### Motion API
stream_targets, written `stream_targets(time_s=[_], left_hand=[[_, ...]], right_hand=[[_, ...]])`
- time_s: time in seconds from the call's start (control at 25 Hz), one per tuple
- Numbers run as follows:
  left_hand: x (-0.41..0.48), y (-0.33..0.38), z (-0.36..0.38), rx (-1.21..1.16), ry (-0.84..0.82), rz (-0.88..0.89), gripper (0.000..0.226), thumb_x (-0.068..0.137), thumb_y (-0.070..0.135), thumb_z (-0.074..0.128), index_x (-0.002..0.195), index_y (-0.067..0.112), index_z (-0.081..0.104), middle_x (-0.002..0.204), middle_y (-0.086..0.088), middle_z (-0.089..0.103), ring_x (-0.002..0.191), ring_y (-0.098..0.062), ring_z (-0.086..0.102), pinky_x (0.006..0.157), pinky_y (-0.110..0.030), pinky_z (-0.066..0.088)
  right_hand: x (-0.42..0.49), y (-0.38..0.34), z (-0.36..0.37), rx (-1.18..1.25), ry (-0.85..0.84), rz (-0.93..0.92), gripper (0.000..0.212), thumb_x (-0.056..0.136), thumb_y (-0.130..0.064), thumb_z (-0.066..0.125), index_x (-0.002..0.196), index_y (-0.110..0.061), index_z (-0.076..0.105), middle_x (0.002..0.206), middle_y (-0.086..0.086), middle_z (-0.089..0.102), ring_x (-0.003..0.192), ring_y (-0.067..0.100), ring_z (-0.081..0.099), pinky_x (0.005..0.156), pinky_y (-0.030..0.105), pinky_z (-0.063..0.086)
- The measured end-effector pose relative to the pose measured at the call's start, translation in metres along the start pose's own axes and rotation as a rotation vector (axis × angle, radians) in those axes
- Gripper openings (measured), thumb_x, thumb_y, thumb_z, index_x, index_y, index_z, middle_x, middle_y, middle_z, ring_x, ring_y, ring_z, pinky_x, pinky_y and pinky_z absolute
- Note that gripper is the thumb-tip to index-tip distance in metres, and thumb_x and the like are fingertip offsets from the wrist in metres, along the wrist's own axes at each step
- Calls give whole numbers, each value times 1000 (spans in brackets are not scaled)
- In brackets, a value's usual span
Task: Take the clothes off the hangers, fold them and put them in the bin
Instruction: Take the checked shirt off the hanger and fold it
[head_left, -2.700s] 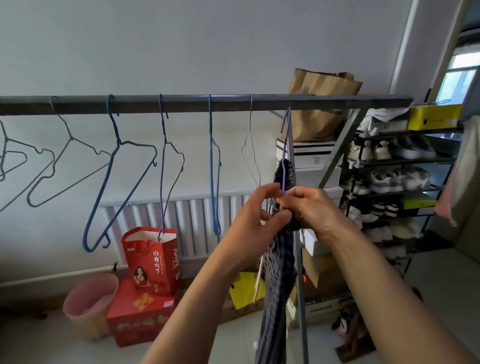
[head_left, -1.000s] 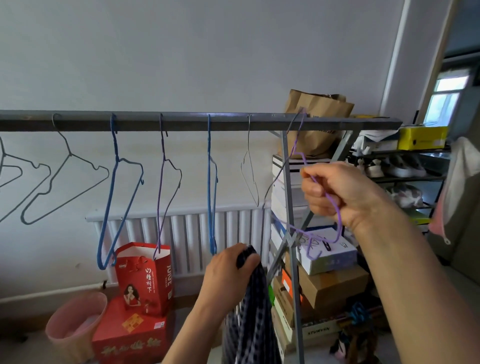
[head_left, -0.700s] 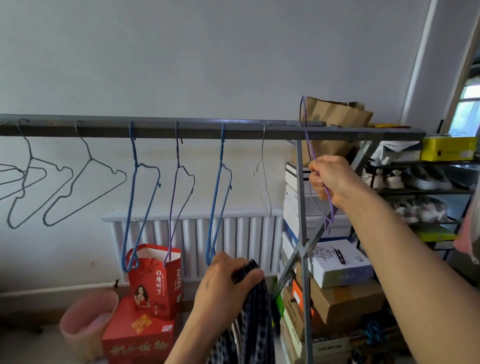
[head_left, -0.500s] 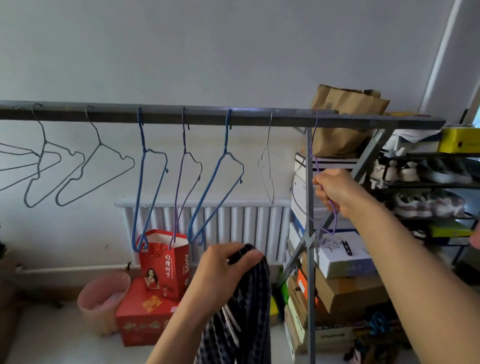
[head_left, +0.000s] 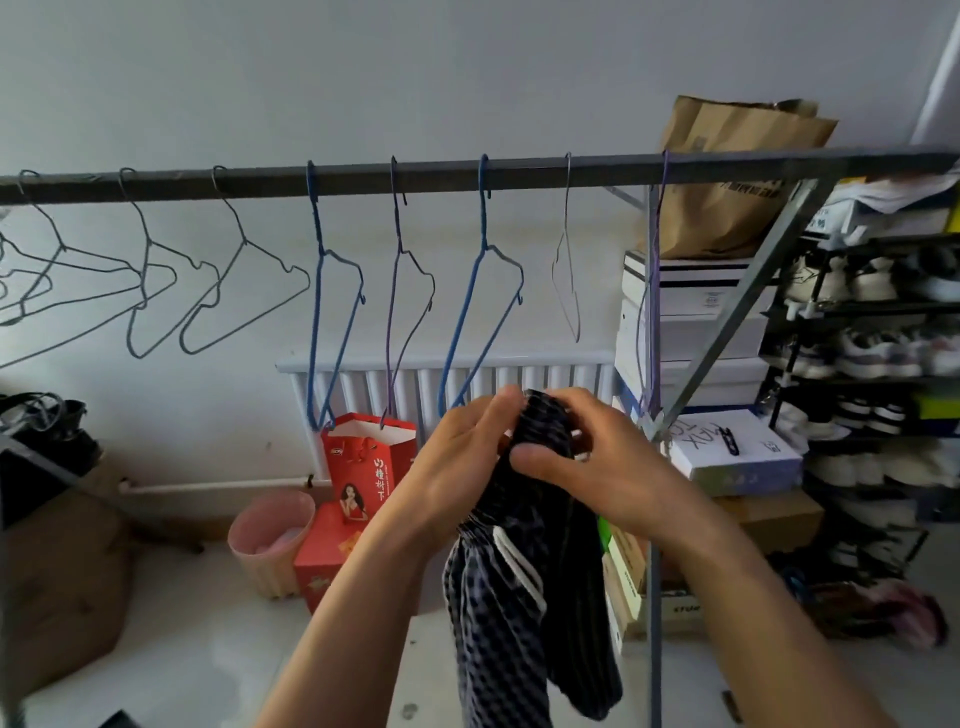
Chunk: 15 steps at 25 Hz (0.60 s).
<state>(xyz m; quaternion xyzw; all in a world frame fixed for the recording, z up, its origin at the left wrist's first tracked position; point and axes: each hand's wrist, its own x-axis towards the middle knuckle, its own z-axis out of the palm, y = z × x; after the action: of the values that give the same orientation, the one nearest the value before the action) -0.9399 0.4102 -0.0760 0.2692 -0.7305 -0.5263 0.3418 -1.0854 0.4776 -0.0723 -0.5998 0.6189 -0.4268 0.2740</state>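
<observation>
Dark checked shorts (head_left: 498, 649) with a white drawstring hang bunched in mid-air, just in front of and below the middle of a grey clothes rail (head_left: 260, 182), off any hanger. The left hand (head_left: 457, 467) and right hand (head_left: 597, 467) both clutch the gathered top, fingers curled round the cloth. Bare wire hangers (head_left: 483, 218) line the rail; a purple hanger (head_left: 656, 280) hangs near its right end.

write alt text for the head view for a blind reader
The left hand and right hand grip the top of a dark checked garment in front of a metal rail lined with empty wire hangers; a pink wastebasket stands on the floor below.
</observation>
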Motion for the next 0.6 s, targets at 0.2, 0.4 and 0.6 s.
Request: stream_targets(time_s=[0.2,0.4,0.6], left_hand=[[-13,-10,-17,-15,-14,65,49,97,55,35,114,16,60,94,-3,67,83,-15,65,77,-28,54],[-36,-69,-44,207,-193,6,38,92,55,52,101,20,64,92,1,67,89,-15,65,83,-38,53],[-33,-72,-82,694,66,163,13,91,39,57,91,30,66,81,11,66,75,-5,62,72,-36,55]], right_hand=[[6,-3,20,156,211,-77,9,94,-29,59,98,-24,65,89,-7,72,83,7,69,75,29,53],[6,-15,5,381,289,-118,26,98,-27,52,85,-8,63,79,12,60,76,27,60,75,41,47],[2,1,-8,300,422,-179,32,101,-28,46,81,-8,62,77,16,53,75,22,51,75,36,40]])
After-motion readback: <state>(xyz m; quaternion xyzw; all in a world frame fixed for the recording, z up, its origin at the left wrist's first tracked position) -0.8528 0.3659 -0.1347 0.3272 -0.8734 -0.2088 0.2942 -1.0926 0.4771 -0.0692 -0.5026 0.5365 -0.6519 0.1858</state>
